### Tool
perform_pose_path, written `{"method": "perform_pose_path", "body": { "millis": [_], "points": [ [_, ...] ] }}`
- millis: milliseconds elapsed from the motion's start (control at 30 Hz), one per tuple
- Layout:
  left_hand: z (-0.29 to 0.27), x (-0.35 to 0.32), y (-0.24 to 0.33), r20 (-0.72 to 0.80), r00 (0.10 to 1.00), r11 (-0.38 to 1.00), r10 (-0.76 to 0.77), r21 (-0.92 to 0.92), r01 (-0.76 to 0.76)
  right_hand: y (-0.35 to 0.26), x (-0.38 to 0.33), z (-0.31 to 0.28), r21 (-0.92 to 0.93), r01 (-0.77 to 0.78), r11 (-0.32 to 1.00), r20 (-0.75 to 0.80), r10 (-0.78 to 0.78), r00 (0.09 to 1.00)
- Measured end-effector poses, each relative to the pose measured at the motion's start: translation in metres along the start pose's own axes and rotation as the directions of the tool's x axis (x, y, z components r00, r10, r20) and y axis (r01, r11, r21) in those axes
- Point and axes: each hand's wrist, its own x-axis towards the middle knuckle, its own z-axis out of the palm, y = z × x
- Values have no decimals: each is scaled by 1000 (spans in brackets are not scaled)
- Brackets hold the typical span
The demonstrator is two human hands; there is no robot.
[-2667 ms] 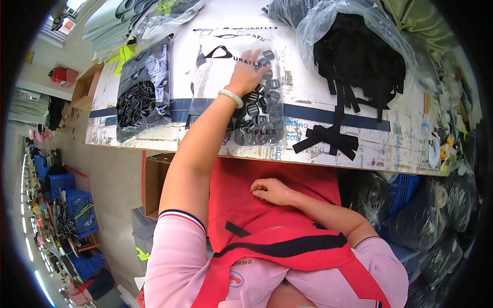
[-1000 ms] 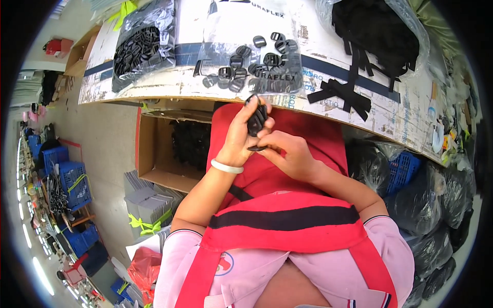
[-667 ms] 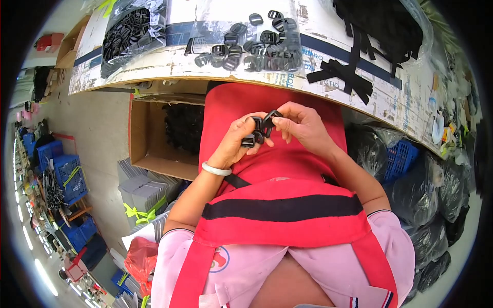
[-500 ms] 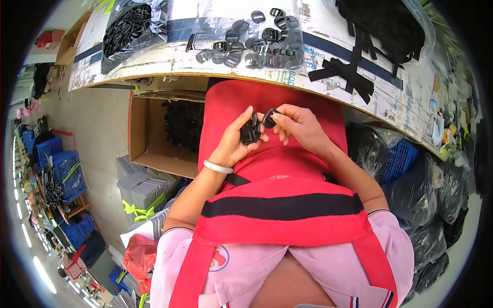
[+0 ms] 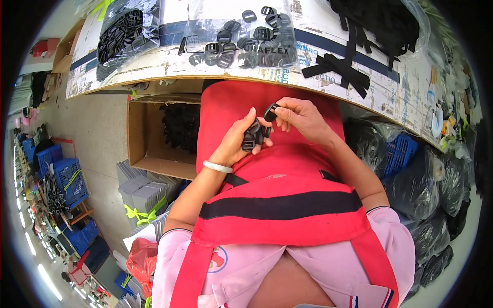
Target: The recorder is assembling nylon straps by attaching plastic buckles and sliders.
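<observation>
Near the middle of the frame, your left hand (image 5: 237, 141) is curled tight around a bunch of black buckles (image 5: 252, 138), and just beside it your right hand (image 5: 300, 115) pinches one black buckle (image 5: 270, 112) over your red apron (image 5: 277, 154)

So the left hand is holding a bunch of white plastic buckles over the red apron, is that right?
Not quite. In the head view the left hand does hold a bunch of plastic buckles over the red apron, but they are black, not white.
</observation>
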Motion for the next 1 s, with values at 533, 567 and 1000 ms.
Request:
{"method": "perform_pose_path", "body": {
  "millis": [533, 567, 1000],
  "points": [
    [2, 1, 0, 255, 938, 920, -234, -255, 299, 4, 2, -3, -315, 273, 909, 152, -236, 960],
    [0, 3, -1, 280, 934, 928, -223, -232, 291, 2, 0, -3, -357, 280, 891, 126, -251, 960],
    [9, 12, -2, 57, 990, 980, -129, -143, 136, -16, 9, -108, -952, -150, 266, -284, -592, 754]
  ]
}}
